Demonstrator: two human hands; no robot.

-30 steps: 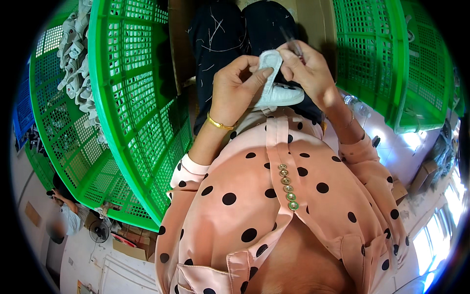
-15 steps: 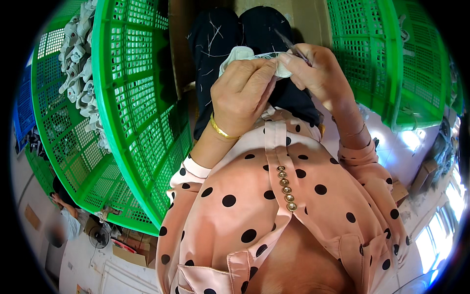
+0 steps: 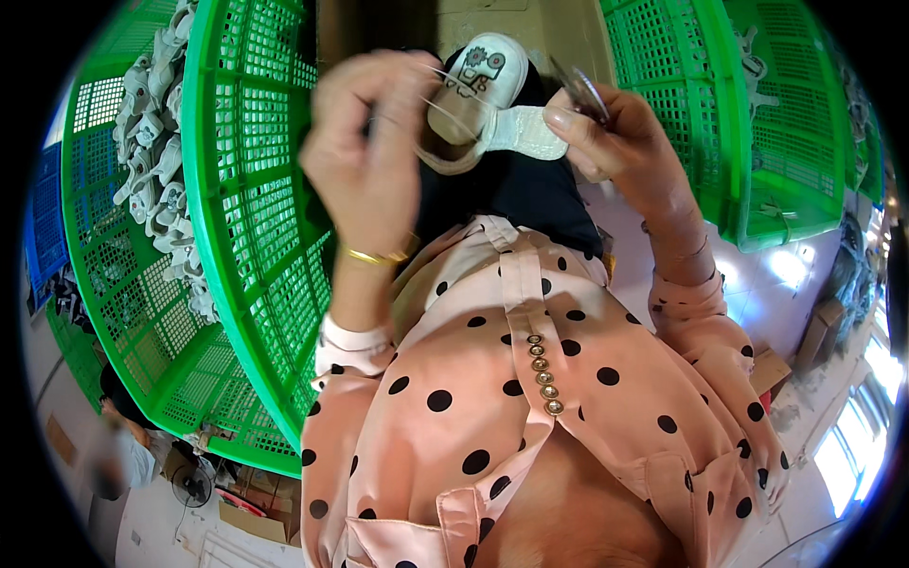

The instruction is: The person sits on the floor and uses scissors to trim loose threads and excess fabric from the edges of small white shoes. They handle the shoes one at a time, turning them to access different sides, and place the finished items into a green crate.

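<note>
A small white shoe [image 3: 499, 71] with stitched gear-like figures on its toe hangs above my lap, its opening toward me. Its pale strap [image 3: 530, 133] reaches right to my right hand [image 3: 615, 133], pinched between thumb and fingers. That same hand also grips dark metal thread snips [image 3: 587, 95], blades pointing up and away. My left hand [image 3: 369, 151], smeared by motion, is raised left of the shoe with fingers drawn together. Thin white thread [image 3: 445, 102] curves between these fingers and the shoe.
Green plastic baskets stand close on my left [image 3: 251, 189] and right [image 3: 682, 104]. Many pale shoes [image 3: 156, 142] are heaped in the farther left basket. Cut thread ends lay on my dark trousers [image 3: 511, 199]. A cardboard box [image 3: 563, 38] is beyond my knees.
My left hand has come off the shoe and moved left, with thread trailing. The shoe has turned so its stitched toe shows. The right hand has barely moved.
</note>
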